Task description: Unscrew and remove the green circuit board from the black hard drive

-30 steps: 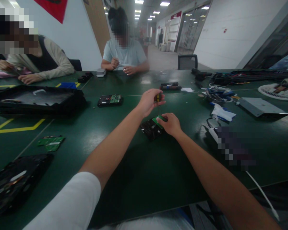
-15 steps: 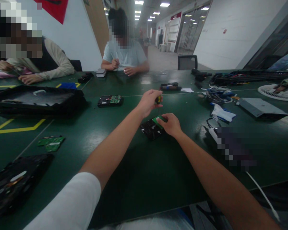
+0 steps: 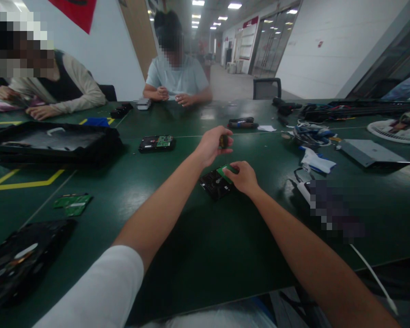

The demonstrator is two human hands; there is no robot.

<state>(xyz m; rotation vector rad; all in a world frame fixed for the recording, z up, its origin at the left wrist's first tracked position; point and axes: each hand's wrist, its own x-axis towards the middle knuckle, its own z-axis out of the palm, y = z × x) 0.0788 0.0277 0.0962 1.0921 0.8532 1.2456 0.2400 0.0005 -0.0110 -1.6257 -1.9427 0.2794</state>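
A black hard drive (image 3: 214,186) with a green circuit board (image 3: 225,172) at its upper right lies on the dark green table. My right hand (image 3: 244,176) presses on the board and the drive's right side, fingers together. Above the drive, my left hand (image 3: 213,145) has its fingers wrapped round a small dark and yellow screwdriver handle (image 3: 223,140). Whether the tool's tip touches the drive cannot be made out.
Another drive (image 3: 157,143) sits beyond my left forearm. Left are a black tray (image 3: 54,139), green boards (image 3: 75,204) and a large black drive (image 3: 23,259). Right are cables (image 3: 312,134), a silver case (image 3: 372,153) and a power strip (image 3: 305,193). Two people sit across.
The screwdriver handle has turned within the fingers of my left hand, which have shifted slightly. My right hand stays on the board. The person at the left has leaned a little to the left.
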